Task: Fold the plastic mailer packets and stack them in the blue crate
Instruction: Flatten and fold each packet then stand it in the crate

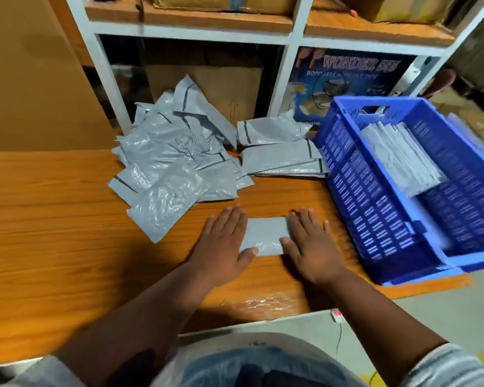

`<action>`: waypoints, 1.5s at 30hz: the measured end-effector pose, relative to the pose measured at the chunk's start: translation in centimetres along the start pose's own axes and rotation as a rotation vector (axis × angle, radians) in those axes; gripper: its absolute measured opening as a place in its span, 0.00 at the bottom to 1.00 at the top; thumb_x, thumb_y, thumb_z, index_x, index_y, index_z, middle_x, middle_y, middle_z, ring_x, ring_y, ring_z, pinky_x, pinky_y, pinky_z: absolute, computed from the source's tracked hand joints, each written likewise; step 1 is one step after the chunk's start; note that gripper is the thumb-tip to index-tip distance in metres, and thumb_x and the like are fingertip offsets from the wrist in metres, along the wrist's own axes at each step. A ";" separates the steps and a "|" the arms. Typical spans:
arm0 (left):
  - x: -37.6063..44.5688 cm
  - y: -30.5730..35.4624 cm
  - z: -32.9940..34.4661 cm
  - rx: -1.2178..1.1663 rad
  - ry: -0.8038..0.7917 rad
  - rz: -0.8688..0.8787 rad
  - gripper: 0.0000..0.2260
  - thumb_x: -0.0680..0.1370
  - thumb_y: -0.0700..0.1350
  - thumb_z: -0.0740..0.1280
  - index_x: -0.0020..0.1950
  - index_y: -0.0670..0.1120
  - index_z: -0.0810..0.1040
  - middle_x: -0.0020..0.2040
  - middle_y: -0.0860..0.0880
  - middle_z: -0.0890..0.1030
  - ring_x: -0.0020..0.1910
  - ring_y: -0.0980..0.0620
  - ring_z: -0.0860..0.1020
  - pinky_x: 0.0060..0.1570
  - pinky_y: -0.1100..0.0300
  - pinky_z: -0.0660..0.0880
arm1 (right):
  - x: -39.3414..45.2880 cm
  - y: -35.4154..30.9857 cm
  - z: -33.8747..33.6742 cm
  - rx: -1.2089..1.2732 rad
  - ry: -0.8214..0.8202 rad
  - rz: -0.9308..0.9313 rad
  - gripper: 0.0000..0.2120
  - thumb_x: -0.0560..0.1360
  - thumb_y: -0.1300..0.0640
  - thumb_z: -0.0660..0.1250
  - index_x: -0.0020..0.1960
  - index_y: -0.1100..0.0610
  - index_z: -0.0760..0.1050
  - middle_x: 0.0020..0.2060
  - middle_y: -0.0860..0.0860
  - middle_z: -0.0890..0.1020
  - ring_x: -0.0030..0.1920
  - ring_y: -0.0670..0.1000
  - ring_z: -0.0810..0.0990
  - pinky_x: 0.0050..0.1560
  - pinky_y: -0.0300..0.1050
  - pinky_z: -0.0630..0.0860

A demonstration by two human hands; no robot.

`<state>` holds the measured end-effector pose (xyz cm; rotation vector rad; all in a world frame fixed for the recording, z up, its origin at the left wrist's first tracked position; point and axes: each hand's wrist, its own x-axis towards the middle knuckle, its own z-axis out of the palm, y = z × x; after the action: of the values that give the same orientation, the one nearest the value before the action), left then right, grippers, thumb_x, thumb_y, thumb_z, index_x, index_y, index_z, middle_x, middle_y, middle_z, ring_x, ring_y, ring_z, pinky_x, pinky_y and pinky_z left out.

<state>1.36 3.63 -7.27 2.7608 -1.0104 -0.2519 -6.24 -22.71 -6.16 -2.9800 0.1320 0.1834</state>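
While flat, both hands, fingers straight, on folded mailer's side edges.

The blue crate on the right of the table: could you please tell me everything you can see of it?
The blue crate looks like moulded plastic, rectangular, with slotted walls and a handle cut-out in its far end wall. It stands upright at the table's right edge, its near corner overhanging. Inside lies a row of folded grey mailers towards the far end. Unfolded mailers lie against its left wall. Neither hand touches it.
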 end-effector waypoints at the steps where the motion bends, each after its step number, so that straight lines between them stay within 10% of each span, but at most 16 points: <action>1: 0.6 0.7 0.2 -0.008 0.041 0.048 0.38 0.85 0.67 0.47 0.88 0.47 0.43 0.88 0.48 0.41 0.87 0.47 0.40 0.85 0.41 0.44 | 0.4 -1.6 0.3 0.019 0.032 -0.095 0.33 0.88 0.35 0.47 0.88 0.49 0.47 0.87 0.50 0.43 0.86 0.53 0.37 0.84 0.62 0.40; 5: 1.6 1.0 2.0 0.039 -0.010 0.156 0.34 0.87 0.61 0.48 0.88 0.45 0.47 0.89 0.45 0.47 0.87 0.46 0.45 0.83 0.41 0.52 | 1.0 -4.0 2.4 0.048 0.008 -0.192 0.32 0.88 0.39 0.49 0.88 0.51 0.50 0.87 0.53 0.49 0.87 0.55 0.42 0.84 0.67 0.49; 12: 0.1 -3.0 1.2 0.018 -0.015 0.127 0.39 0.85 0.69 0.42 0.88 0.45 0.45 0.88 0.45 0.45 0.87 0.46 0.43 0.85 0.43 0.45 | -1.1 0.7 0.6 0.160 -0.092 0.224 0.37 0.84 0.29 0.45 0.88 0.44 0.45 0.87 0.51 0.43 0.86 0.57 0.38 0.84 0.64 0.43; 19: 2.5 0.8 1.4 -0.050 0.034 0.178 0.34 0.84 0.57 0.43 0.86 0.42 0.56 0.87 0.42 0.57 0.86 0.43 0.53 0.85 0.45 0.52 | 1.5 -6.7 1.4 0.102 0.016 -0.119 0.31 0.87 0.45 0.51 0.87 0.56 0.55 0.86 0.54 0.54 0.87 0.55 0.46 0.83 0.68 0.49; 24: 1.3 -3.2 2.1 0.064 0.017 0.143 0.40 0.84 0.70 0.42 0.88 0.45 0.47 0.88 0.45 0.47 0.87 0.45 0.45 0.85 0.42 0.45 | 0.9 -3.7 -0.1 0.155 -0.155 0.102 0.39 0.82 0.26 0.52 0.87 0.41 0.48 0.87 0.46 0.49 0.86 0.52 0.42 0.82 0.72 0.44; 32: 1.7 -2.8 0.1 -0.070 0.109 0.088 0.37 0.84 0.65 0.58 0.86 0.46 0.54 0.86 0.41 0.54 0.86 0.40 0.49 0.81 0.39 0.60 | 4.3 -5.0 -5.7 -0.086 -0.324 0.261 0.46 0.66 0.21 0.71 0.76 0.44 0.69 0.66 0.53 0.75 0.70 0.61 0.72 0.68 0.61 0.73; 38: 4.3 -0.9 -3.5 -0.184 0.201 0.197 0.26 0.82 0.58 0.61 0.75 0.45 0.73 0.80 0.41 0.67 0.81 0.38 0.62 0.73 0.36 0.71 | 3.9 -3.4 -6.4 0.378 -0.158 0.441 0.31 0.67 0.28 0.79 0.52 0.51 0.75 0.47 0.52 0.81 0.48 0.55 0.80 0.47 0.53 0.76; 45: 9.8 3.7 -7.7 -0.259 0.390 0.230 0.20 0.84 0.55 0.62 0.72 0.47 0.79 0.75 0.46 0.74 0.76 0.44 0.69 0.70 0.41 0.75 | 4.6 0.6 -12.0 0.905 -0.004 0.550 0.13 0.76 0.43 0.77 0.54 0.51 0.86 0.47 0.51 0.89 0.50 0.55 0.88 0.59 0.59 0.84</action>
<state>8.19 -4.58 0.15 2.3122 -1.0841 0.1727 -0.34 -25.52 4.95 -1.9849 0.7932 0.1359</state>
